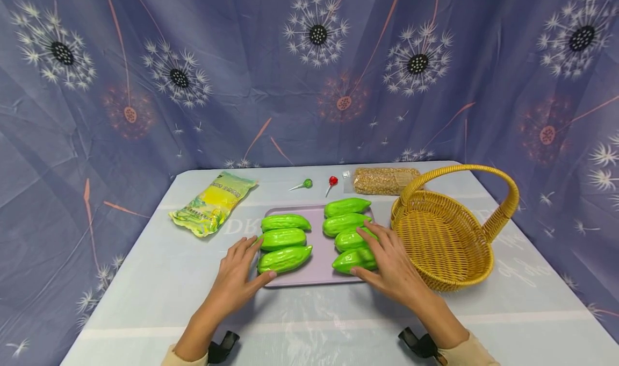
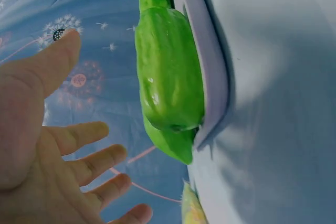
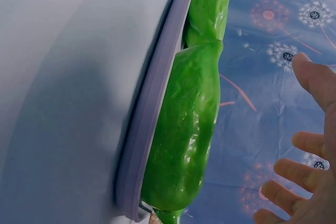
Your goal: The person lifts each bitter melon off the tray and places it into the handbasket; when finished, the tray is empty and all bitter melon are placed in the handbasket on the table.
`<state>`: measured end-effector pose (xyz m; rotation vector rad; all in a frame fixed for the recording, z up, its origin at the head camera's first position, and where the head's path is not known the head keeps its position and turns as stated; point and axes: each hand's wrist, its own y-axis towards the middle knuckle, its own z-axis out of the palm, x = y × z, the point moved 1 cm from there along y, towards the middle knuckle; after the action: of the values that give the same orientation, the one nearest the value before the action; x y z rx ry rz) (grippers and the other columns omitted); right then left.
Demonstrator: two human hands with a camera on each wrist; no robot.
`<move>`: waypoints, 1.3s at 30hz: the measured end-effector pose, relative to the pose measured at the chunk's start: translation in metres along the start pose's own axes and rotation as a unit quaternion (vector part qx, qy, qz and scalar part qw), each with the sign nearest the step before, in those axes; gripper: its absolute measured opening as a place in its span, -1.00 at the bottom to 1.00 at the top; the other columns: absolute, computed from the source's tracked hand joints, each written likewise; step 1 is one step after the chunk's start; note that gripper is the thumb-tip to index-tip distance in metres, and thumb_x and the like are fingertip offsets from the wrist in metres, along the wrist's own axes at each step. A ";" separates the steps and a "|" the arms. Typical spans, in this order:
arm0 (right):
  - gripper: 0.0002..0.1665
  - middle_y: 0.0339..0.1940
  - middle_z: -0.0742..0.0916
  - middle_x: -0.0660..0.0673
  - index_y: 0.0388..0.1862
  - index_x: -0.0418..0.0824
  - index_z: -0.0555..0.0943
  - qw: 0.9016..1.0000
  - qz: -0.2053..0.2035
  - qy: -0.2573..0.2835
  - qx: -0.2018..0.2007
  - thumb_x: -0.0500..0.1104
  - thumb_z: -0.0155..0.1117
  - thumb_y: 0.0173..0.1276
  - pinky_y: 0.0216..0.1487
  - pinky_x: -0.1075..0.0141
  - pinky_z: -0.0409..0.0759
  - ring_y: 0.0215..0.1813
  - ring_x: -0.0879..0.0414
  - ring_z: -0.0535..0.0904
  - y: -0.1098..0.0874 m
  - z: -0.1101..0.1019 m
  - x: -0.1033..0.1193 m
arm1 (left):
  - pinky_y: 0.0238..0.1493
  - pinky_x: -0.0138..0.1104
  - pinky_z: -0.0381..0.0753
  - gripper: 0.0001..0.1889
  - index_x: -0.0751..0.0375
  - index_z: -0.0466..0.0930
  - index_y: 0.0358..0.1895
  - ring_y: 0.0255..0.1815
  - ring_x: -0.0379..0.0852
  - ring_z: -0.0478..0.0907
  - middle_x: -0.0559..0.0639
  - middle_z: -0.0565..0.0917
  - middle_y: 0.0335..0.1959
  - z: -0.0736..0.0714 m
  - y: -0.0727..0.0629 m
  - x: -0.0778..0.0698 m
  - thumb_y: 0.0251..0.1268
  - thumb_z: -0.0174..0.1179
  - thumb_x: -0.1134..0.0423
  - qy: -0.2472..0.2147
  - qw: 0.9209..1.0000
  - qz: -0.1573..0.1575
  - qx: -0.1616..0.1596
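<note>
On a pale purple tray (image 1: 319, 274) lie glossy green, ridged vegetables with pointed tips, like bitter melons. Three form a left column, the nearest one (image 1: 285, 259) at the front; several form a right column, topped by another (image 1: 345, 207). My left hand (image 1: 232, 280) is spread at the tray's left edge, fingertips beside the left column. In the left wrist view its fingers (image 2: 97, 166) stand apart from the vegetable (image 2: 170, 72). My right hand (image 1: 394, 261) hovers spread at the right column, overlapping its nearer vegetables. The right wrist view shows its palm empty, beside a vegetable (image 3: 184, 129).
A yellow wicker basket (image 1: 442, 242) with a tall handle stands right of the tray, close to my right hand. A yellow-green packet (image 1: 213, 205) lies at left. Behind the tray are a green lollipop (image 1: 307, 183), a red lollipop (image 1: 333, 180) and a bag of grain (image 1: 382, 181).
</note>
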<state>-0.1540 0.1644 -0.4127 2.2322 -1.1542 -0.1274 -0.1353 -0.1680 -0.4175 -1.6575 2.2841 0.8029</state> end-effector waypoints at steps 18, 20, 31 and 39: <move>-0.01 0.25 0.50 -0.20 0.35 -0.20 0.32 0.999 0.025 0.034 0.034 0.12 0.47 -0.02 0.15 0.03 0.44 0.18 -0.02 0.40 -0.006 0.008 -0.008 | 0.21 0.14 0.27 -0.31 0.23 0.40 0.27 0.26 0.17 0.26 0.17 0.45 0.22 0.008 0.000 0.023 0.06 0.36 0.04 -0.094 0.989 -0.076 0.083; -0.01 0.25 0.50 -0.20 0.35 -0.21 0.32 0.998 0.028 0.039 0.037 0.10 0.48 -0.02 0.17 0.01 0.44 0.19 -0.04 0.40 -0.006 0.009 -0.008 | 0.23 0.14 0.25 -0.31 0.23 0.40 0.27 0.27 0.17 0.24 0.17 0.44 0.23 0.010 0.001 0.026 0.06 0.36 0.03 -0.104 0.986 -0.085 0.094; -0.07 0.20 0.54 -0.17 0.32 -0.19 0.35 0.996 0.045 0.045 0.063 0.09 0.48 0.00 0.19 -0.01 0.43 0.20 -0.05 0.42 -0.010 0.012 -0.011 | 0.24 0.13 0.21 -0.29 0.20 0.41 0.27 0.28 0.15 0.18 0.16 0.42 0.24 0.016 0.002 0.035 0.02 0.38 0.01 -0.123 0.981 -0.101 0.106; -0.14 0.16 0.57 -0.15 0.27 -0.19 0.42 0.995 0.054 0.029 0.075 0.08 0.49 0.00 0.12 0.04 0.45 0.13 -0.03 0.43 -0.013 0.015 -0.014 | 0.23 0.13 0.21 -0.30 0.24 0.42 0.26 0.27 0.16 0.17 0.17 0.41 0.24 0.019 0.004 0.037 0.00 0.40 0.07 -0.132 0.980 -0.099 0.107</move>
<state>-0.1588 0.1730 -0.4345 2.2797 -1.2867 0.0712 -0.1548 -0.1864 -0.4492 -1.5479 1.9166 0.6620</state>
